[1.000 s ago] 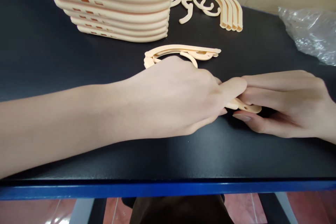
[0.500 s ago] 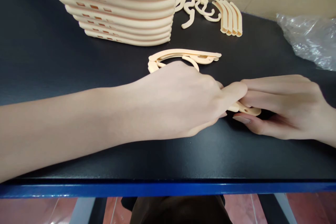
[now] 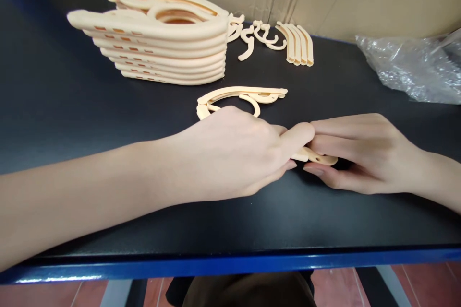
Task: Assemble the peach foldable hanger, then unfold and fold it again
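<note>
My left hand (image 3: 234, 153) and my right hand (image 3: 356, 153) meet fingertip to fingertip over a small beige plastic piece (image 3: 317, 157) lying on the black table (image 3: 72, 105). Both hands grip that piece; most of it is hidden under the fingers, and only a flat end with a small hole shows. Just behind my left hand lies a curved beige hanger part (image 3: 245, 95), partly covered by the knuckles.
A stack of beige hangers (image 3: 158, 48) stands at the back left. Loose hooks (image 3: 252, 36) and a row of straight beige bars (image 3: 298, 43) lie behind it. Crumpled clear plastic (image 3: 410, 67) sits at the right. Cardboard lines the back; the blue table edge (image 3: 230, 264) runs along the front.
The hands keep the same grip on the small piece. The view has tilted up, so the stack, the parts and the hands sit lower in the frame and more of the back wall shows.
</note>
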Tool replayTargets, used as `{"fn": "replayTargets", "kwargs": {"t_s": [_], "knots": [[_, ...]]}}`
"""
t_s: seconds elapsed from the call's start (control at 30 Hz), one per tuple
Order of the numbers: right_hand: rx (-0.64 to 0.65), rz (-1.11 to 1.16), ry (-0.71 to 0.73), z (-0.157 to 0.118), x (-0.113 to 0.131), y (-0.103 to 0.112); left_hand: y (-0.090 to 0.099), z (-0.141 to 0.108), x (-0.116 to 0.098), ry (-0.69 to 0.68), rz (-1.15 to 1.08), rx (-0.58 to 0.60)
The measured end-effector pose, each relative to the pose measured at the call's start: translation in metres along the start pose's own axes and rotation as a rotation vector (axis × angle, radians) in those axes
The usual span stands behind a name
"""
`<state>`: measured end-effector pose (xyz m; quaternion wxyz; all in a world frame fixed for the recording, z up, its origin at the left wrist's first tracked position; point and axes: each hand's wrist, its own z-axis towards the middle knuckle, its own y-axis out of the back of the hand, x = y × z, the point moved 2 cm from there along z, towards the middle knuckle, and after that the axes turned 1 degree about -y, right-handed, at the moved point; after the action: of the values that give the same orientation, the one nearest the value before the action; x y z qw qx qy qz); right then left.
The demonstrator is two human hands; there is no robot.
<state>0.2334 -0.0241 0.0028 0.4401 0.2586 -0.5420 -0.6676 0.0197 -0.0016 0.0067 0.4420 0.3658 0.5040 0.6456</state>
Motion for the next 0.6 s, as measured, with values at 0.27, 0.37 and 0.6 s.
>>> {"fn": "replayTargets", "kwargs": {"t_s": [0.27,0.37,0.6], "knots": [[-0.023,-0.027,0.02,0.001,0.001,0.001,0.0024,0.0004,0.0009,0.02,-0.074,-0.009],[-0.029,-0.028,0.026,0.001,0.0011,0.001,0.0039,0.0004,0.001,0.01,-0.11,-0.018],[-0.018,-0.012,0.015,0.0015,0.0014,0.0008,-0.0045,-0.0009,0.0035,-0.006,-0.153,-0.172]]}}
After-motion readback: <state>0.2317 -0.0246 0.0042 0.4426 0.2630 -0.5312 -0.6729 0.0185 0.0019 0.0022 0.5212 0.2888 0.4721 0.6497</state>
